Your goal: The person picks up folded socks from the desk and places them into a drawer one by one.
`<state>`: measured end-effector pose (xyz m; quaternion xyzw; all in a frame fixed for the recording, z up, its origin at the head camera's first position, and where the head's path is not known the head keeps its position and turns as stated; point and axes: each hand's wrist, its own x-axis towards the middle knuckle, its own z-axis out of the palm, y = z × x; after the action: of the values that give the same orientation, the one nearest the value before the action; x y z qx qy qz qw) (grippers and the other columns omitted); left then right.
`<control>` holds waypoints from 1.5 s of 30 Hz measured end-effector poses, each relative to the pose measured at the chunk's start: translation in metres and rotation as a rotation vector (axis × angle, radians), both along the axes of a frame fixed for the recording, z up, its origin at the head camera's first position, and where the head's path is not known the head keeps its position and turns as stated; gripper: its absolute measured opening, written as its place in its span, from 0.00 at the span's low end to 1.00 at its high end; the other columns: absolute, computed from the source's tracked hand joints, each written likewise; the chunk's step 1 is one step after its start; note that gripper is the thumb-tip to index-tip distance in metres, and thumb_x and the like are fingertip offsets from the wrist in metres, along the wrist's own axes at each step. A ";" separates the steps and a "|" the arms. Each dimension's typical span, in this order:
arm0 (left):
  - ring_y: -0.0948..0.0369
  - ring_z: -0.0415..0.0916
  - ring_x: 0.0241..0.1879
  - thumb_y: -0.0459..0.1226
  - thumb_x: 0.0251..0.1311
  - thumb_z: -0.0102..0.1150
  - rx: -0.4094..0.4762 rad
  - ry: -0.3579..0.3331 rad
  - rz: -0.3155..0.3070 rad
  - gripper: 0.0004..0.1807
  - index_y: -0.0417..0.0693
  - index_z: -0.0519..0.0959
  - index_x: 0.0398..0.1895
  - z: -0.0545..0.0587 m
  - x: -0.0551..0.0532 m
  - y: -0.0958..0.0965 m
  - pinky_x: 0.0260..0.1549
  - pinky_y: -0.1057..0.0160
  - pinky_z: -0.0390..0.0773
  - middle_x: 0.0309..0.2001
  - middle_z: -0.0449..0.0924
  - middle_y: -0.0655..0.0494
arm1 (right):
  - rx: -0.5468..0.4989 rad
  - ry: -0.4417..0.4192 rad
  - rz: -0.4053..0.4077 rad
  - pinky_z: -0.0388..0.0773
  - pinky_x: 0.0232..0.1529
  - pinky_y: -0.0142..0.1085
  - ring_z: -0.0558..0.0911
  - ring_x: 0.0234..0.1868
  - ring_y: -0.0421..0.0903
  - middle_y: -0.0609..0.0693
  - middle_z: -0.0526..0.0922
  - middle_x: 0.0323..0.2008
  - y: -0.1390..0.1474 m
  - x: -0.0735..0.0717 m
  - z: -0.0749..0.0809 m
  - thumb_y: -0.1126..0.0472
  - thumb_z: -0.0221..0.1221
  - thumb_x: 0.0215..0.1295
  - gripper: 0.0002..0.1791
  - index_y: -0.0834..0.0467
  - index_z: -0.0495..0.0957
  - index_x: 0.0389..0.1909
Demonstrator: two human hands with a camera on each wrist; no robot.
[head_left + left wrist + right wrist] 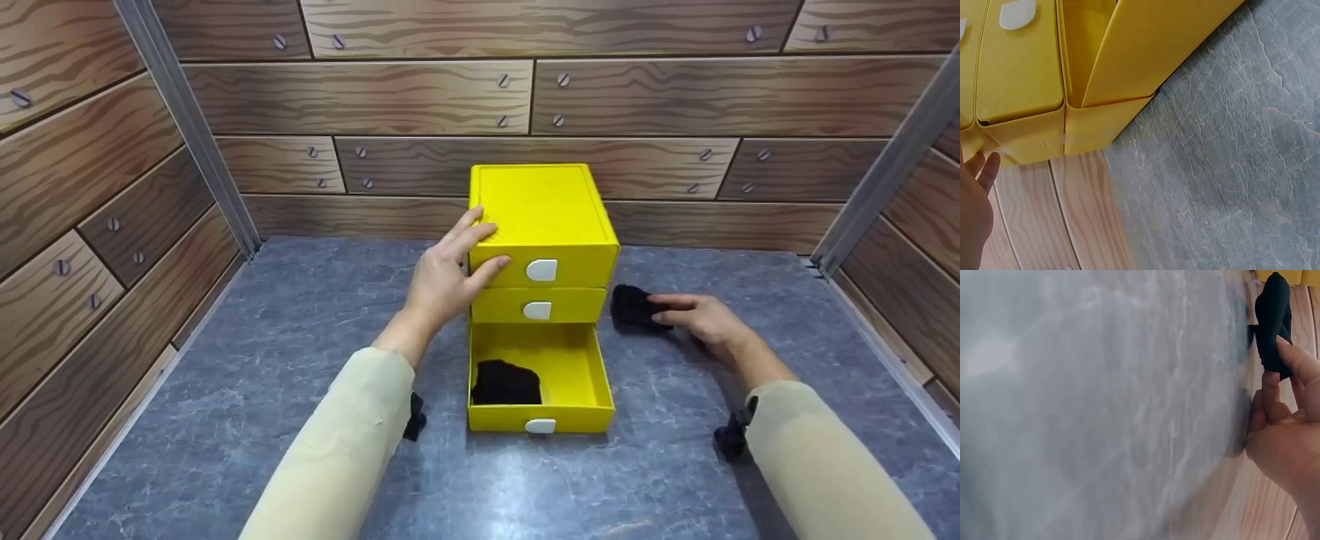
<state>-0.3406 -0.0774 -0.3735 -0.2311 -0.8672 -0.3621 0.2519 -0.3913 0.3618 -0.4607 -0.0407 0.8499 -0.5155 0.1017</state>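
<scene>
A yellow drawer cabinet [544, 206] stands mid-table, its bottom drawer [577, 375] pulled out. One piece of black cloth [506, 382] lies in that drawer's left part. My left hand [442, 277] rests on the cabinet's upper left edge, fingertips over the top and thumb by the front of the top drawer. In the left wrist view, the left hand [974, 208] shows beside the cabinet's side wall. To the right of the cabinet, my right hand [705, 322] pinches a folded black cloth [634, 307] between thumb and fingers. The right wrist view shows that folded cloth [1274, 323] drooping slightly from the fingertips.
The upper two drawers, with white handles [538, 310], are closed. A grey marbled tabletop [300, 375] spreads around the cabinet. Wood-patterned panels [420, 97] wall the back and both sides, with metal posts [199, 127] in the corners.
</scene>
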 end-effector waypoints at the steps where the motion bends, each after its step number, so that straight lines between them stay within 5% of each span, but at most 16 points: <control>1: 0.56 0.72 0.73 0.56 0.73 0.64 0.003 -0.001 0.000 0.31 0.56 0.78 0.73 0.000 0.000 0.000 0.70 0.57 0.72 0.81 0.62 0.61 | -0.018 0.005 0.000 0.68 0.66 0.31 0.69 0.72 0.51 0.63 0.70 0.75 0.000 0.002 0.000 0.57 0.71 0.70 0.35 0.63 0.74 0.74; 6: 0.56 0.72 0.72 0.55 0.73 0.64 0.006 -0.005 0.004 0.30 0.57 0.77 0.73 -0.001 0.001 -0.001 0.70 0.56 0.72 0.81 0.62 0.62 | -0.083 0.012 -0.014 0.76 0.53 0.24 0.77 0.56 0.34 0.63 0.75 0.71 0.002 0.013 0.001 0.57 0.73 0.68 0.33 0.62 0.76 0.72; 12: 0.55 0.72 0.72 0.56 0.73 0.64 0.003 -0.013 0.003 0.31 0.57 0.77 0.74 -0.001 0.002 0.001 0.70 0.55 0.72 0.81 0.62 0.63 | -0.109 -0.003 -0.020 0.84 0.39 0.31 0.83 0.40 0.36 0.49 0.85 0.54 0.005 0.031 0.006 0.58 0.72 0.69 0.32 0.61 0.77 0.71; 23: 0.55 0.72 0.72 0.56 0.73 0.64 -0.005 -0.013 0.005 0.31 0.58 0.77 0.74 -0.001 0.002 0.002 0.70 0.55 0.72 0.81 0.62 0.63 | 0.016 0.098 0.100 0.78 0.55 0.29 0.78 0.62 0.42 0.60 0.76 0.71 -0.017 0.082 0.046 0.52 0.71 0.70 0.30 0.60 0.80 0.69; 32: 0.54 0.73 0.72 0.56 0.73 0.64 -0.001 0.005 0.006 0.30 0.56 0.78 0.73 0.002 0.001 0.001 0.70 0.53 0.72 0.81 0.63 0.62 | -0.060 0.129 0.212 0.83 0.52 0.34 0.84 0.53 0.44 0.63 0.80 0.67 -0.040 0.116 0.067 0.59 0.70 0.72 0.24 0.63 0.82 0.65; 45: 0.54 0.73 0.71 0.55 0.72 0.65 0.015 0.021 -0.001 0.30 0.56 0.79 0.72 -0.001 0.001 0.001 0.68 0.53 0.74 0.81 0.64 0.61 | 0.001 0.192 0.297 0.84 0.40 0.34 0.85 0.41 0.48 0.63 0.85 0.57 -0.095 0.134 0.067 0.60 0.71 0.69 0.21 0.59 0.86 0.61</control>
<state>-0.3393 -0.0760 -0.3745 -0.2336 -0.8617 -0.3663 0.2624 -0.2578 0.2668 -0.3939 -0.2150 0.8404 -0.4883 0.0952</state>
